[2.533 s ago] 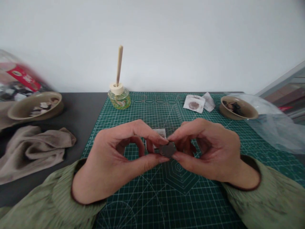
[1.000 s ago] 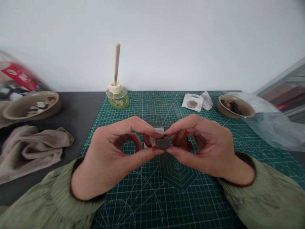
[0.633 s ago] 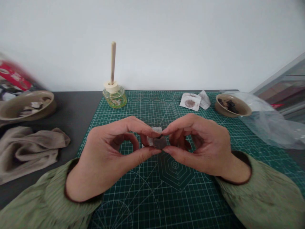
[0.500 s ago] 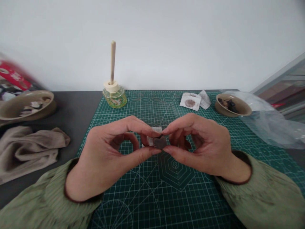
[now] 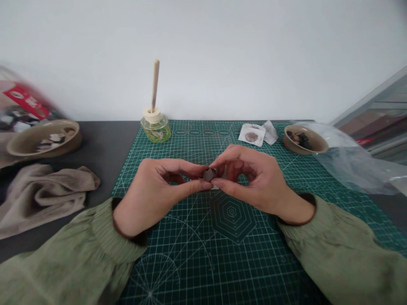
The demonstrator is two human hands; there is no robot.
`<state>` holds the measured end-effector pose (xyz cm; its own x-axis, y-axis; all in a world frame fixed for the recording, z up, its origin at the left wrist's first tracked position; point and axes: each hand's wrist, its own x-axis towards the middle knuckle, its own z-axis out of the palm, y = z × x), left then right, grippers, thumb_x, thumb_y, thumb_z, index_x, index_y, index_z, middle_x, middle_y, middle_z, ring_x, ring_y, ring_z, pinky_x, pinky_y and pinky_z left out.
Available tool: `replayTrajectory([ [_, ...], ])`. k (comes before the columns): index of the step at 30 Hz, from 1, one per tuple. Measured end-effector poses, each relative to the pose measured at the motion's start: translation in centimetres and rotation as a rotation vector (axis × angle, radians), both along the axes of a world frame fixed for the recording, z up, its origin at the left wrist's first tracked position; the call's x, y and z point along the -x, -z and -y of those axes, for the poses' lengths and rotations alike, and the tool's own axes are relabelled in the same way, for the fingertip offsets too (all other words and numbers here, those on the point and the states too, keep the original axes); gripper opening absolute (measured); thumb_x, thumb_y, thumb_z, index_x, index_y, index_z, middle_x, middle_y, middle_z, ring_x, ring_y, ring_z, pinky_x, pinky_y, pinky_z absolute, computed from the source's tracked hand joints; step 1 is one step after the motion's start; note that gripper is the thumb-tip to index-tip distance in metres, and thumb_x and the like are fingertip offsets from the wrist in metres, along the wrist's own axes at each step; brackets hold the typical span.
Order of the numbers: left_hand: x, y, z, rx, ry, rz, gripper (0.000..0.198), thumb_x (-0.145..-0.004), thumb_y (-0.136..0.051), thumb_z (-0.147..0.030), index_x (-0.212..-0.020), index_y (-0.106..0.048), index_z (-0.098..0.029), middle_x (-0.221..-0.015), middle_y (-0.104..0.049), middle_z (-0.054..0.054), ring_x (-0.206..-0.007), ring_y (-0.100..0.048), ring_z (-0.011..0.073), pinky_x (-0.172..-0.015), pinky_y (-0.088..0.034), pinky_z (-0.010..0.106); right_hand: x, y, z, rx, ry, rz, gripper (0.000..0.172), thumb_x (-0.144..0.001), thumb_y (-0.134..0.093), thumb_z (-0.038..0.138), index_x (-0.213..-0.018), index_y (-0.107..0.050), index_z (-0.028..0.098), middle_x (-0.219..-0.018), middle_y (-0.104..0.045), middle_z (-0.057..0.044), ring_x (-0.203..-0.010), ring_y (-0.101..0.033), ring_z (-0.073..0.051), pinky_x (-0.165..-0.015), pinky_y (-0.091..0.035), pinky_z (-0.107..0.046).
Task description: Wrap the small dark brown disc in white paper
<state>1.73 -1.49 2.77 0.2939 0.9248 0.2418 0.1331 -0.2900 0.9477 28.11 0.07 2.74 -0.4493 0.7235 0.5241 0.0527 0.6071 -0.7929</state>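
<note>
A small dark brown piece [image 5: 209, 174] is pinched between the fingertips of both hands above the green cutting mat [image 5: 190, 237]. My left hand [image 5: 167, 184] grips its left side with thumb and forefinger. On the right side, my right hand [image 5: 251, 178] holds it the same way, its other fingers curled. Just under the fingertips a bit of white material [image 5: 215, 187] shows, mostly hidden by the hands.
A glass bottle with sticks [image 5: 155, 127] stands at the back left. White packets [image 5: 252, 134] lie at the back, near a bowl of dark pieces [image 5: 305, 149] and a plastic bag [image 5: 352, 161]. Another bowl [image 5: 60, 150] and a cloth [image 5: 51, 195] are at left.
Both hands have moved slightly up and closer together with the brown piece between them. The white material beneath is now more covered. The whole view has shifted a little.
</note>
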Motion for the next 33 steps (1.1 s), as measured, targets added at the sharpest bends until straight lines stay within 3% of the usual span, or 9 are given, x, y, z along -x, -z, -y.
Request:
replayTrajectory([
  [3,0.3,0.7,-0.8,0.014,0.064,-0.069,0.032,-0.099,-0.109,-0.049,-0.12,-0.103,-0.026,-0.114,-0.099,0.009,-0.101,-0.096,0.0299,-0.088,-0.082,0.037,-0.1,0.5,-0.6,0.016,-0.004,0.006,0.024,-0.1,-0.105,0.023,-0.116,-0.087,0.02,-0.117,-0.091,-0.007,-0.08,-0.082,-0.013,-0.066,-0.067,-0.022],
  [5,0.9,1.1,-1.5,-0.088,0.078,-0.221,0.054,-0.104,-0.105,-0.062,-0.142,-0.097,-0.025,-0.13,-0.098,0.012,-0.109,-0.095,0.0319,-0.092,-0.081,0.039,-0.3,0.6,-1.1,0.045,0.016,0.034,0.025,-0.1,-0.103,0.026,-0.118,-0.086,0.019,-0.118,-0.093,-0.009,-0.091,-0.087,-0.017,-0.075,-0.072,-0.025],
  [7,1.6,1.4,-2.3,-0.294,0.053,-0.442,0.07,-0.111,-0.093,-0.073,-0.159,-0.088,-0.022,-0.145,-0.093,0.017,-0.123,-0.092,0.035,-0.109,-0.08,0.05,-0.6,0.5,-1.6,0.052,0.069,0.111,0.028,-0.104,-0.099,0.032,-0.122,-0.085,0.017,-0.112,-0.094,-0.01,-0.089,-0.087,-0.019,-0.081,-0.074,-0.03],
  [9,2.2,1.7,-3.1,-0.378,0.072,-0.505,0.07,-0.106,-0.095,-0.074,-0.153,-0.09,-0.022,-0.155,-0.088,0.02,-0.147,-0.082,0.0434,-0.136,-0.066,0.066,-1.0,0.2,-2.1,-0.015,0.1,0.211,0.026,-0.106,-0.092,0.035,-0.122,-0.084,0.017,-0.111,-0.094,-0.01,-0.086,-0.087,-0.019,-0.083,-0.073,-0.033],
  [10,2.4,1.9,-3.4,-0.4,0.106,-0.527,0.065,-0.106,-0.094,-0.074,-0.146,-0.093,-0.023,-0.155,-0.088,0.019,-0.148,-0.08,0.0438,-0.139,-0.063,0.068,-1.1,0.0,-2.2,-0.034,0.099,0.249,0.022,-0.106,-0.09,0.033,-0.12,-0.086,0.017,-0.108,-0.094,-0.01,-0.085,-0.086,-0.019,-0.083,-0.072,-0.033],
  [16,2.0,3.2,-4.5,-0.491,0.175,-0.621,0.054,-0.12,-0.074,-0.071,-0.133,-0.096,-0.024,-0.139,-0.089,0.017,-0.135,-0.08,0.0394,-0.128,-0.069,0.061,-1.2,-1.2,-2.1,-0.143,0.1,0.467,0.013,-0.102,-0.092,0.019,-0.115,-0.094,0.021,-0.105,-0.091,-0.006,-0.081,-0.076,-0.018,-0.086,-0.059,-0.035],
  [21,2.2,2.9,-4.8,-0.558,0.181,-0.663,0.046,-0.121,-0.076,-0.063,-0.137,-0.094,-0.023,-0.137,-0.089,0.016,-0.13,-0.082,0.0363,-0.124,-0.071,0.057,-1.0,0.1,-2.7,-0.166,0.092,0.569,0.013,-0.103,-0.097,0.019,-0.116,-0.095,0.021,-0.1,-0.09,-0.003,-0.078,-0.071,-0.018,-0.083,-0.05,-0.033],
  [27,2.9,2.4,-4.6,-0.614,0.227,-0.65,0.038,-0.124,-0.075,-0.054,-0.128,-0.096,-0.023,-0.131,-0.092,0.013,-0.124,-0.084,0.0318,-0.119,-0.071,0.049,-1.3,1.5,-3.1,-0.191,0.069,0.576,0.019,-0.106,-0.097,0.022,-0.124,-0.092,0.018,-0.124,-0.089,-0.011,-0.108,-0.079,-0.026,-0.096,-0.053,-0.036],
  [33,2.7,2.6,-3.3,-0.619,0.223,-0.661,0.039,-0.128,-0.07,-0.053,-0.133,-0.096,-0.024,-0.137,-0.091,0.012,-0.129,-0.085,0.0316,-0.123,-0.069,0.046,-1.4,1.7,-2.8,-0.179,0.075,0.568,0.009,-0.109,-0.093,0.026,-0.112,-0.089,0.018,-0.111,-0.083,-0.006,-0.086,-0.066,-0.02,-0.085,-0.047,-0.034],
])
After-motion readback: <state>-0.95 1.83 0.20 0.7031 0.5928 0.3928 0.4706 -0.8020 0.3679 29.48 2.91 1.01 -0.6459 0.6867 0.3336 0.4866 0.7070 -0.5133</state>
